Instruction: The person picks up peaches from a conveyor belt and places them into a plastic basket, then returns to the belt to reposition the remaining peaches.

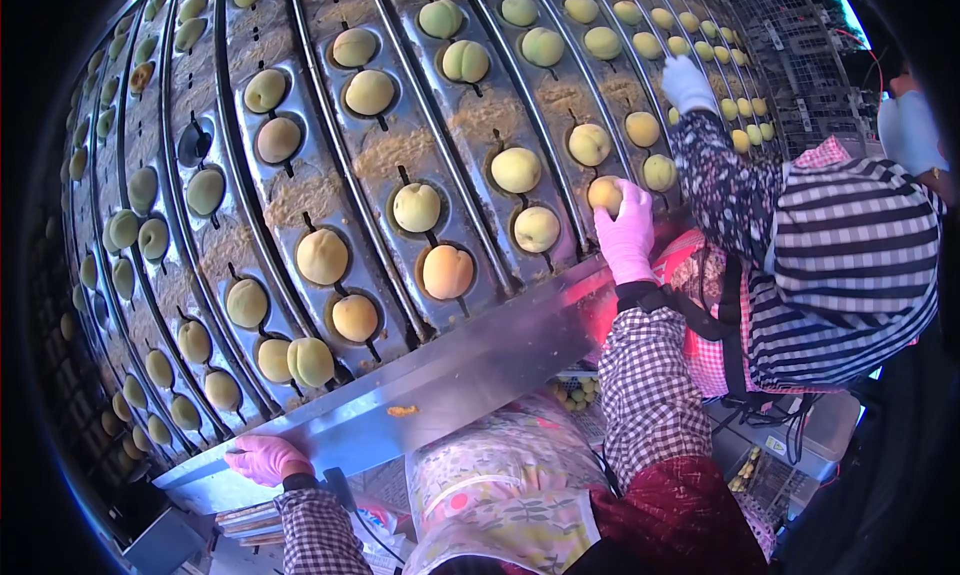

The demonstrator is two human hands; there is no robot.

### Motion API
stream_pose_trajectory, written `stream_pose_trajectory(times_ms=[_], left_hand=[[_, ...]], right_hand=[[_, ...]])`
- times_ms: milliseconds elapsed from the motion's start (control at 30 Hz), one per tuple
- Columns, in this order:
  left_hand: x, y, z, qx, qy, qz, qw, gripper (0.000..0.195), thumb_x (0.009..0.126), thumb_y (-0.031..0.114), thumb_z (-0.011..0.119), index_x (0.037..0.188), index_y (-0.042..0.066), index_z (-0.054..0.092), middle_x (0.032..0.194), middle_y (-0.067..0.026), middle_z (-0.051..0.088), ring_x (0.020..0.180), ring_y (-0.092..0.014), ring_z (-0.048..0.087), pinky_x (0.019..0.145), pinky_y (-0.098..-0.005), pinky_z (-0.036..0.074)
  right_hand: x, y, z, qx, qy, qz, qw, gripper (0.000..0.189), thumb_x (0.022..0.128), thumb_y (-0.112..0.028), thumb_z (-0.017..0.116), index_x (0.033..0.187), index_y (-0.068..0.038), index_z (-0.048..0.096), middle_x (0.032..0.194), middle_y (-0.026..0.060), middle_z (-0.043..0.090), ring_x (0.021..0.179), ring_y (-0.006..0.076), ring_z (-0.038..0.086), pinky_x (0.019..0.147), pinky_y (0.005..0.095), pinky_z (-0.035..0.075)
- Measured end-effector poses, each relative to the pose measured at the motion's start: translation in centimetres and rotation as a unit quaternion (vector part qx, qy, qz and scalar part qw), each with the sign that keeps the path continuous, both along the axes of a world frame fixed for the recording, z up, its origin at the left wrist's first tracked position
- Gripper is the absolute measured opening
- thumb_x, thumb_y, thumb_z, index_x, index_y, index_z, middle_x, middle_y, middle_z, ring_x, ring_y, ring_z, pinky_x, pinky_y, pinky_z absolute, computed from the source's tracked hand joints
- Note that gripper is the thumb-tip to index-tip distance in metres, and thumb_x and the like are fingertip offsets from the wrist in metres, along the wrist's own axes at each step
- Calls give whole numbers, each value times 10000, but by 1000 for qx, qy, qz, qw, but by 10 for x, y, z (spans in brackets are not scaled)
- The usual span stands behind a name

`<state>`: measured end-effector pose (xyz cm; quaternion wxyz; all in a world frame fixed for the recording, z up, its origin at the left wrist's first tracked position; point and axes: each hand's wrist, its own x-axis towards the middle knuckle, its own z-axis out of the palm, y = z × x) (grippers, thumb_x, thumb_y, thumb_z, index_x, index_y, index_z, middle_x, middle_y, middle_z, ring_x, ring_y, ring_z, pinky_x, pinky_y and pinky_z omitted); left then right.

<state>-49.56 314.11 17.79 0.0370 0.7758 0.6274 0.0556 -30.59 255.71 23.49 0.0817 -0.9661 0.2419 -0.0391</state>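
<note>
My right hand [627, 230], in a pink glove, has its fingers around a yellow-orange peach-like fruit [604, 194] at a cup near the front edge of a metal conveyor. My left hand [264, 459], also pink-gloved, rests on the steel front ledge [360, 425] at the lower left, with no fruit visible in it. Rows of metal plates carry similar fruits in round cups, mostly in pairs. An orange one [448, 272] sits near the front, left of my right hand. Farther left, a greenish fruit [310, 362] leans beside another one [275, 360] at one cup.
A co-worker in a striped head covering [855, 230] stands close on the right, a white-gloved hand [686, 83] reaching over the plates. Pulp residue lies across the plates. Below the ledge are a crate of fruit [577, 393] and a grey box with cables [817, 425].
</note>
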Motion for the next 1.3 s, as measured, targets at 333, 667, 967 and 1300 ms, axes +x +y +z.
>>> stream_pose_trajectory(times_ms=[333,667,967,1300], left_hand=[[-3,5,-9,-1,-11,-3,1000,640,1065,454,335,1474,-31,420,1490,-249,466,1375,-393,448,1154,-449,351],[-10,14,-17,-15,-51,5,999,638,1070,446,353,1494,-30,392,1517,-245,440,1398,-398,421,1170,-444,325],[3,1,-6,-17,-28,9,999,639,1063,442,360,1496,-27,389,1516,-243,440,1389,-398,432,1161,-444,339],[7,-7,4,-25,-8,7,1000,642,1062,444,341,1488,-32,390,1514,-236,438,1392,-389,425,1160,-454,339]], right_hand=[[47,-59,0,-56,-131,-233,962,782,786,-427,801,1384,-15,511,1360,242,538,1278,388,515,1086,459,415],[44,-135,-19,-59,-55,-98,992,660,763,-265,768,1352,-53,560,1272,213,585,1198,367,560,1041,432,445],[24,-97,-17,-2,-151,-138,979,609,834,-236,733,1355,11,538,1314,241,566,1227,377,547,1085,436,415],[-20,89,15,15,38,265,963,671,778,-243,800,1371,-73,536,1256,157,605,1157,354,565,1042,472,442]])
